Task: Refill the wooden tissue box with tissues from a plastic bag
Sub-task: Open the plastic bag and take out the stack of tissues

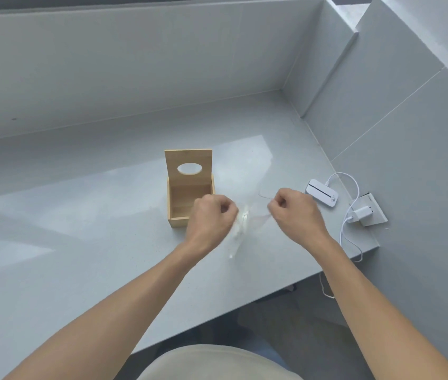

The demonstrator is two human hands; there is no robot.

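Wooden tissue box sits on the grey countertop, lid slid up and standing vertical at the box's back edge, oval slot facing the camera. Box interior visible and empty, bare wood floor and walls, no tissues in it. Clear plastic bag is held in the air just right of the box and toward the camera, between the two hands; it's blurred and see-through, a whitish bunch shows inside near the left hand, can't confirm what it is. Left hand is curled into a fist, pinching the bag's left edge, and overlaps the box's front right corner in view; can't tell if it touches the wood. Right hand is also fisted, fingers pinched on the bag's right edge, well clear of the box. Further right of the box: a white flat device lying on the countertop, white cable looping from it to a white charger plug at a socket plate near the counter's right edge.
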